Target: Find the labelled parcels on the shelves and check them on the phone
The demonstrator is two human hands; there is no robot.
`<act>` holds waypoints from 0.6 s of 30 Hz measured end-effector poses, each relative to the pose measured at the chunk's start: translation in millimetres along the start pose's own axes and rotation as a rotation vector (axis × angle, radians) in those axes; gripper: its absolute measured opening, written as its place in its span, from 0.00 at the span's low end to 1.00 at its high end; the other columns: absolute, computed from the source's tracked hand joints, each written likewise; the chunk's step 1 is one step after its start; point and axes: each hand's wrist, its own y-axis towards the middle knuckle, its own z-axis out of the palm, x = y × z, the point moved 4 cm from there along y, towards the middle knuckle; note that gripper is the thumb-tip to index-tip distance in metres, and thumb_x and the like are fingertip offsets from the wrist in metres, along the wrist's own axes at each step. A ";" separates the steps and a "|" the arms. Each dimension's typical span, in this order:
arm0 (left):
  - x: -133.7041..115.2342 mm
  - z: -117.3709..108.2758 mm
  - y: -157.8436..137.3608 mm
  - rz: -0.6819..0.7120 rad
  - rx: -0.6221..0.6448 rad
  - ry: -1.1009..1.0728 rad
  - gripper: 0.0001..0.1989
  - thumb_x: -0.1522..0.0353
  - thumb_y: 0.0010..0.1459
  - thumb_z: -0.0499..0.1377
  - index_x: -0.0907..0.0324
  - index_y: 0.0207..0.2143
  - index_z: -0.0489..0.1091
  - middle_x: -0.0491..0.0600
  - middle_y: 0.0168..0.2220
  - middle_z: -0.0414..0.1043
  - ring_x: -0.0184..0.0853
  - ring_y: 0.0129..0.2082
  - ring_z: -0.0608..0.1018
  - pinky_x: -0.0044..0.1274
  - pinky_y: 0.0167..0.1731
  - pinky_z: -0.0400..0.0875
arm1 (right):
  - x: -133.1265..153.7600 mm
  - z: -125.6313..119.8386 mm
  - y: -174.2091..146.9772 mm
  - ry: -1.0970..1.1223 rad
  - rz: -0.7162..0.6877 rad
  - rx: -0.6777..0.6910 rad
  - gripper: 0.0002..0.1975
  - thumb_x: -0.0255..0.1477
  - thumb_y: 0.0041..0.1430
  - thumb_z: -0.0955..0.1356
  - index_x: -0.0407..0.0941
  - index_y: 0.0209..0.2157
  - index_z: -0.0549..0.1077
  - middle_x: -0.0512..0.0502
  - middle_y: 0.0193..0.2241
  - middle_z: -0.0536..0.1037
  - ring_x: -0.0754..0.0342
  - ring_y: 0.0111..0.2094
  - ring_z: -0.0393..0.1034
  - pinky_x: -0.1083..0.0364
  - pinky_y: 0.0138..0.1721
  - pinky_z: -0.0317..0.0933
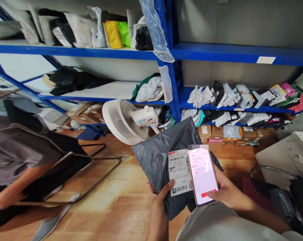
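My left hand [158, 197] grips the lower left edge of a dark grey mailing bag [154, 160], its thumb lying over the corner of a white shipping label [175, 172]. In my right hand [227, 187] is a smartphone [204, 177] with a lit white screen. The phone lies in front of the bag and covers part of the bag and the label's right side. My right thumb touches the red button low on the screen. Most fingers of both hands are hidden behind what they hold.
A white fan [127, 122] stands just beyond the bag. Blue shelves [224, 53] hold several bagged parcels [229, 95], with cardboard boxes [217, 132] below. At left a person [18, 150] sits on a metal-framed chair [91, 180]. A white cabinet [277, 154] stands at right.
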 end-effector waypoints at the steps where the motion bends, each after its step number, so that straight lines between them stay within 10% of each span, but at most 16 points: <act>1: -0.7 0.6 -0.7 0.000 0.000 -0.001 0.34 0.74 0.35 0.70 0.50 0.47 0.64 0.43 0.33 0.79 0.38 0.28 0.81 0.26 0.28 0.78 | 0.3 0.1 -0.3 -0.002 0.004 -0.002 0.46 0.35 0.41 0.80 0.52 0.61 0.59 0.41 0.56 0.73 0.45 0.52 0.71 0.48 0.49 0.64; 18: 0.4 -2.9 1.2 0.003 0.018 0.011 0.34 0.73 0.36 0.70 0.50 0.48 0.64 0.44 0.34 0.79 0.39 0.30 0.81 0.28 0.30 0.78 | 0.0 1.5 -1.4 0.007 0.002 0.016 0.50 0.37 0.40 0.80 0.51 0.62 0.55 0.39 0.49 0.77 0.42 0.50 0.73 0.46 0.47 0.65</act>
